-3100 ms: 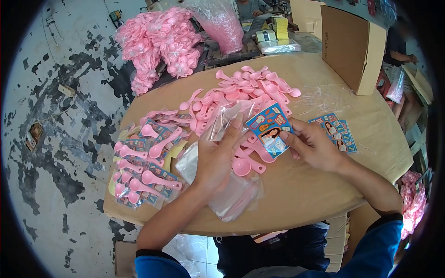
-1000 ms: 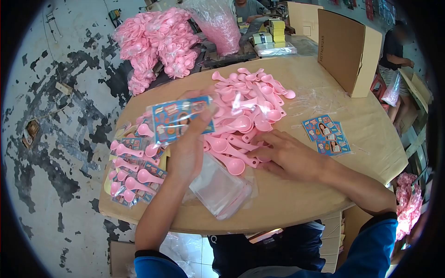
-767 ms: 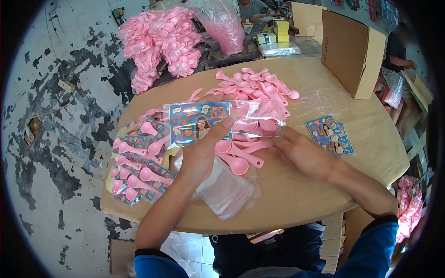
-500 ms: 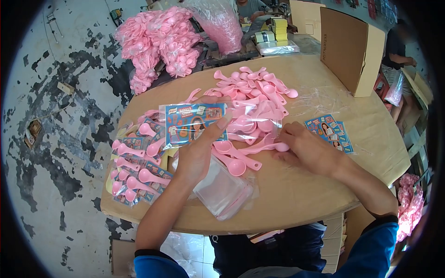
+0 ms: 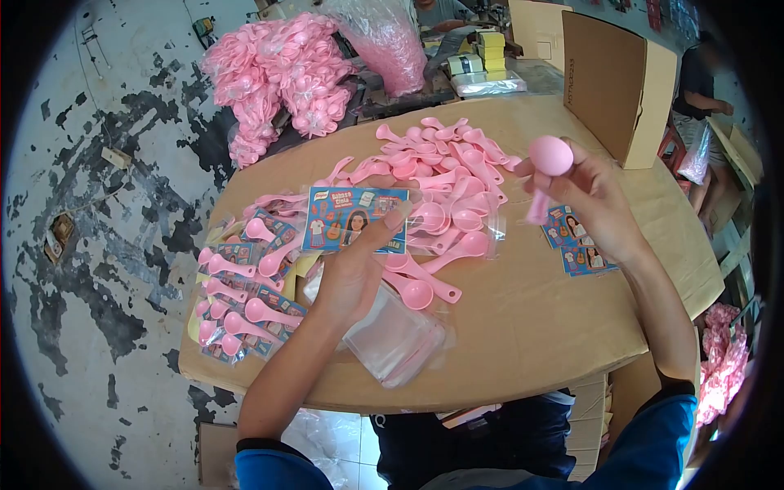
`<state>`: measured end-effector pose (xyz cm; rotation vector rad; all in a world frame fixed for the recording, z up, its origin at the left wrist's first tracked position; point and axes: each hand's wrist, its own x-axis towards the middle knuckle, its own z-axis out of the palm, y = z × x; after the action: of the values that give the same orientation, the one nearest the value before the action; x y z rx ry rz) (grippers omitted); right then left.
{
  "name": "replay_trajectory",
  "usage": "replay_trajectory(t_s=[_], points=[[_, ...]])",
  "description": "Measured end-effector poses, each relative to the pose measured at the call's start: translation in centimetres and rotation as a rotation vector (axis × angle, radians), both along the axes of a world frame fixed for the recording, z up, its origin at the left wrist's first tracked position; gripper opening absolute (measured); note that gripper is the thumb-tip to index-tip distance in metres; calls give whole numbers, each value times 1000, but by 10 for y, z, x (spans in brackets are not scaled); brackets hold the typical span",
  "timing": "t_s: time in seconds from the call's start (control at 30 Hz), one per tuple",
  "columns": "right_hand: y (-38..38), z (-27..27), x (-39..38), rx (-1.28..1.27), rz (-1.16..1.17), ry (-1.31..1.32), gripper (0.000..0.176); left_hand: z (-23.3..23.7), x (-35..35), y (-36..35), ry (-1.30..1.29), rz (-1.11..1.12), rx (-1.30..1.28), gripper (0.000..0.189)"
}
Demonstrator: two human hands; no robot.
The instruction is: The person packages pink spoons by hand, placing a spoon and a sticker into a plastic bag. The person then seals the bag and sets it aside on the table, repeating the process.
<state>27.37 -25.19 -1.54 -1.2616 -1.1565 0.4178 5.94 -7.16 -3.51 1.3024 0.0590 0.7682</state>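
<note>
We're working over the brown tabletop, with the pink spoon pile beyond the bag. Our left hand is closing its grip on the clear bag, thumb over the printed card inside; light pressure should avoid creases. Our right hand is gripping a pink spoon, bowl up, near the loose cards; fingertip contact should suffice.
</note>
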Motion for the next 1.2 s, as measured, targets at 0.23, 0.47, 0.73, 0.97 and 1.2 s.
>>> replay_trajectory(t_s=[0.23,0.47,0.73,0.97,1.2], points=[[-5,4,-2,-333,-3,-93,21,1,-1,0,-31,3,-42,43],[-8,11,1,-270,118,-168,15,7,-1,-1,-86,2,-89,47],[-6,-1,-29,-82,172,-87,20,3,1,-13,-48,-132,-106,56],[1,-17,-45,50,293,-21,34,-23,7,-28,111,-281,-135,68],[-17,11,-14,264,-155,-280,8,-7,10,-34,65,-228,-221,61]])
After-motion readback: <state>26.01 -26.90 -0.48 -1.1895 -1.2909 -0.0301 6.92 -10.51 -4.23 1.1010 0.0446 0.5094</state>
